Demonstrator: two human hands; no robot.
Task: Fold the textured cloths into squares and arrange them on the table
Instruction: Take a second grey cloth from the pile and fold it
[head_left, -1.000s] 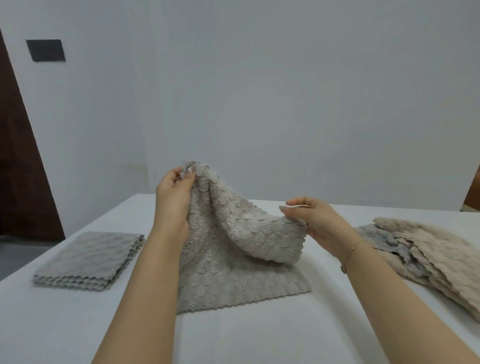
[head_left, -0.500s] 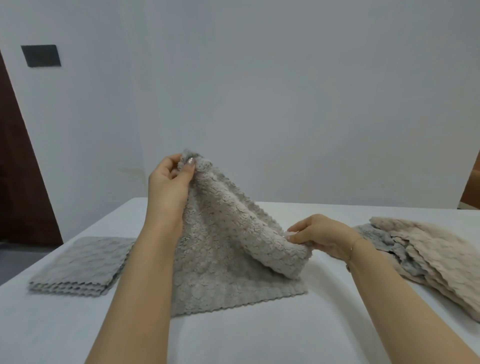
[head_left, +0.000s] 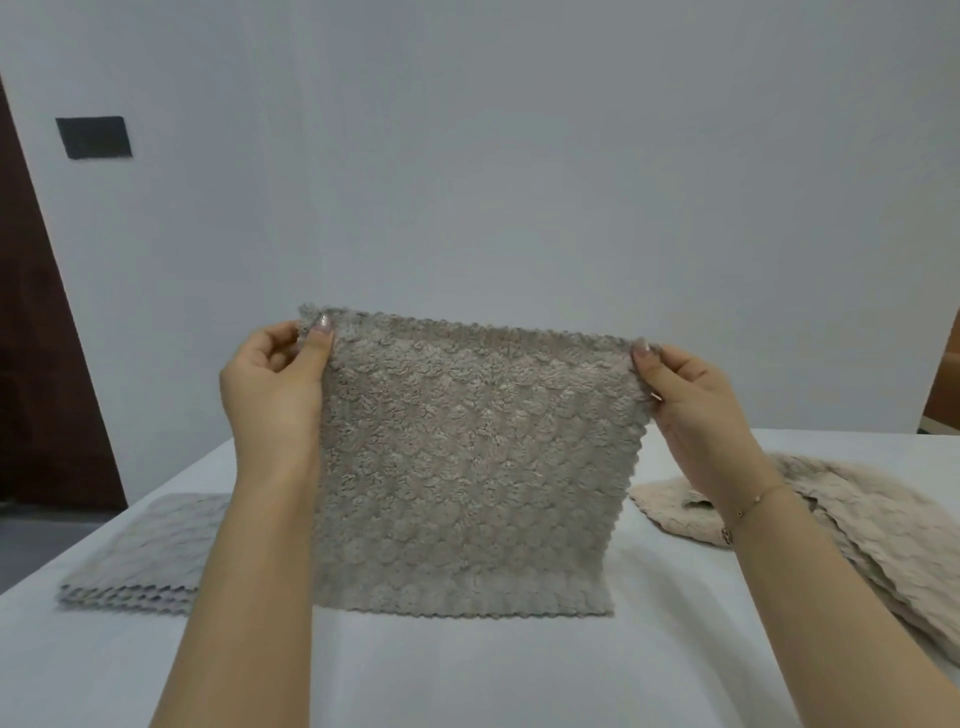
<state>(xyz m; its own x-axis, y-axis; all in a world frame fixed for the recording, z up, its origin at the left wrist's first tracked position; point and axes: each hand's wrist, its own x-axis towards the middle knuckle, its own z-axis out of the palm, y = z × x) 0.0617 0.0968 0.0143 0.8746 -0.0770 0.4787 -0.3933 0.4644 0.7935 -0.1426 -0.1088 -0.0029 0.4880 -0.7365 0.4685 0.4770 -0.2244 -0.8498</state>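
Observation:
A grey-beige textured cloth (head_left: 467, 467) hangs spread flat in front of me, its scalloped lower edge touching the white table (head_left: 467, 675). My left hand (head_left: 275, 384) pinches its upper left corner, thumb on the near face. My right hand (head_left: 691, 395) pinches the upper right corner at the same height. A stack of folded grey cloths (head_left: 150, 561) lies on the table to the left, partly hidden by my left forearm. A loose heap of beige cloths (head_left: 857, 525) lies to the right behind my right wrist.
The table's left edge (head_left: 104, 525) drops to a grey floor beside a dark brown door (head_left: 36, 364). A white wall (head_left: 519, 182) rises straight behind the table, with a black panel (head_left: 93, 136) on it at the left.
The cloth was draped and half lying on the table; my right hand has risen with its corner and moved right, and the cloth now hangs stretched flat between both hands.

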